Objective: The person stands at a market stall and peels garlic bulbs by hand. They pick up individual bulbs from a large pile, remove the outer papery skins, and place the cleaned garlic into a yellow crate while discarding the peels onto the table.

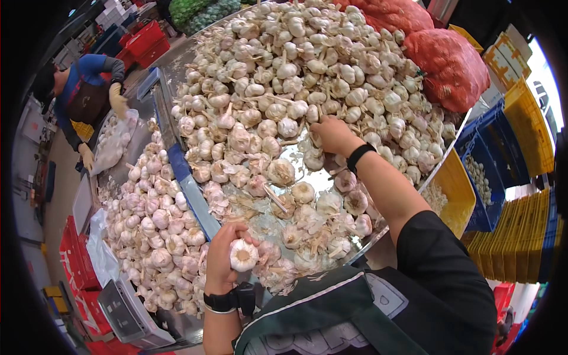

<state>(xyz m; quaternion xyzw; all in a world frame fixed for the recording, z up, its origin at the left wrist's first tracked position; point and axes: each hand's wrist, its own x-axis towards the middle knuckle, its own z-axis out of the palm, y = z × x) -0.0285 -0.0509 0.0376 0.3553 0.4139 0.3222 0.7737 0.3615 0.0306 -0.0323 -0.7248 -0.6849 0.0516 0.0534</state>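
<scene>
My left hand (224, 259) is closed around a garlic bulb (244, 255), its trimmed root end facing up. My right hand (333, 136) reaches into the large garlic heap (288, 66), its fingers against a bulb at the heap's near edge; whether they grip it is hard to tell. Loose bulbs and papery garlic skins (310, 237) lie on the metal table between my hands. To the left, beyond a blue and grey divider (193, 199), is a second pile of cleaner, pinkish-white bulbs (159, 235).
Red mesh sacks (446, 69) rest at the heap's far right. Yellow and blue crates (510, 235) stand beside the table at right. A scale (128, 310) stands at lower left. Across the table, a gloved person (88, 93) handles a plastic bag (117, 142) of garlic.
</scene>
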